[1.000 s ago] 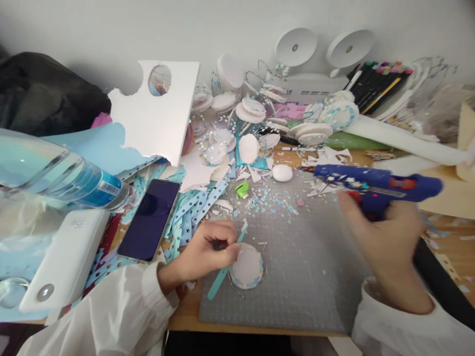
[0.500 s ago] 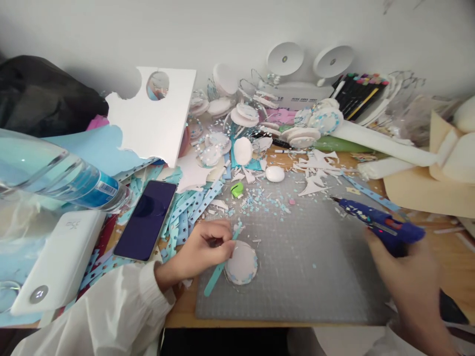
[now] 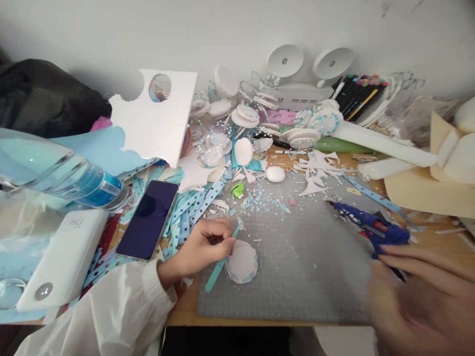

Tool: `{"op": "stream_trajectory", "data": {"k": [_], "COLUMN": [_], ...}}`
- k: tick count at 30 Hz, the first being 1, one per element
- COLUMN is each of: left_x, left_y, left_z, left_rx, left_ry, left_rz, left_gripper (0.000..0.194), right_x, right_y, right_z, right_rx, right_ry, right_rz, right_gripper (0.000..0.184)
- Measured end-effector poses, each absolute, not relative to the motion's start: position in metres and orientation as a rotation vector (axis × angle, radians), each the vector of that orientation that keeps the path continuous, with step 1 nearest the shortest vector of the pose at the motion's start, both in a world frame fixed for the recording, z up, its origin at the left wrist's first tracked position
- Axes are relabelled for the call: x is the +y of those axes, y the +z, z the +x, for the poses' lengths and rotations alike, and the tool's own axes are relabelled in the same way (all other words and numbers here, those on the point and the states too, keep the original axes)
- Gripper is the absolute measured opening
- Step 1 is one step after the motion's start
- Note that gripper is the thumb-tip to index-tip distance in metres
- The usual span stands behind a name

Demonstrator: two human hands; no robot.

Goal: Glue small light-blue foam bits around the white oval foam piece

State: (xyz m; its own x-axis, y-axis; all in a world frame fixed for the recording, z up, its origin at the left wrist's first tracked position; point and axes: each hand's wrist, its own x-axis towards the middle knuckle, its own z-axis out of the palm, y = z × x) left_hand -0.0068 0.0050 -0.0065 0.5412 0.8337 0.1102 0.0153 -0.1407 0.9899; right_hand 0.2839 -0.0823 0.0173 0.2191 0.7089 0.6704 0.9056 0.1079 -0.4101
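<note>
My left hand (image 3: 212,243) is closed around slim teal tweezers (image 3: 215,274), whose narrow tip points away from me. Just right of it, a round white disc (image 3: 242,263) with pale blue bits along its rim lies flat on the grey cutting mat (image 3: 297,296). At the lower right, my right hand (image 3: 423,296) is blurred, its fingers apart and nothing visible in them. Beyond those fingers lies a dark blue glue gun (image 3: 371,223), nozzle pointing left; the hand partly hides its handle.
A phone (image 3: 148,220), a white power bank (image 3: 63,259) and a large plastic bottle (image 3: 74,173) lie to the left. Decorated white discs (image 3: 245,116) crowd the back. Blue-white scraps (image 3: 265,202) and a small green piece (image 3: 238,189) are scattered across the mat's far side.
My right hand has let go of the glue gun and drawn back toward the lower right. The gun now rests slightly further left. My left hand has barely moved.
</note>
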Motion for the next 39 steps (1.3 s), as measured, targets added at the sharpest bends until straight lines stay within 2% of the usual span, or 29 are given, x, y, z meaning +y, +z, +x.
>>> {"op": "stream_trajectory", "data": {"k": [5,9,11,13,15,17,23,30,32,39], "left_x": [0.005,0.004,0.004,0.004,0.004,0.004,0.006,0.005,0.005,0.006], "left_y": [-0.005,-0.007,-0.008,-0.007,-0.005,-0.004,-0.001,-0.005,-0.006,-0.009], "left_z": [-0.010,-0.014,-0.015,-0.015,-0.015,-0.014,-0.012,-0.014,-0.014,-0.014], "left_rx": [0.619,0.576,0.572,0.565,0.559,0.562,0.558,0.582,0.591,0.612], "left_ry": [0.850,0.817,0.803,0.793,0.778,0.770,0.783,0.791,0.792,0.794], "left_rz": [1.473,1.389,1.361,1.349,1.346,1.354,1.388,1.370,1.368,1.374], "left_gripper": [0.041,0.041,0.041,0.041,0.041,0.041,0.045,0.040,0.041,0.041], "right_x": [-0.054,-0.034,-0.028,-0.023,-0.021,-0.020,-0.008,0.013,0.017,0.043], "right_y": [0.023,0.014,0.012,0.012,0.012,0.013,0.014,0.028,0.034,0.026], "right_z": [0.223,0.195,0.185,0.178,0.176,0.177,0.199,0.252,0.265,0.298], "right_rx": [-1.853,-1.871,-1.799,-1.721,-1.695,-1.705,-1.685,-1.620,-1.691,-1.813], "right_ry": [0.500,0.927,1.048,1.088,1.054,0.988,0.708,-0.068,-0.227,-0.390], "right_rz": [-1.351,-1.261,-1.211,-1.162,-1.139,-1.152,-1.329,-1.599,-1.671,-1.830], "right_gripper": [0.035,0.048,0.043,0.028,0.011,0.003,0.005,0.004,0.008,0.014]}}
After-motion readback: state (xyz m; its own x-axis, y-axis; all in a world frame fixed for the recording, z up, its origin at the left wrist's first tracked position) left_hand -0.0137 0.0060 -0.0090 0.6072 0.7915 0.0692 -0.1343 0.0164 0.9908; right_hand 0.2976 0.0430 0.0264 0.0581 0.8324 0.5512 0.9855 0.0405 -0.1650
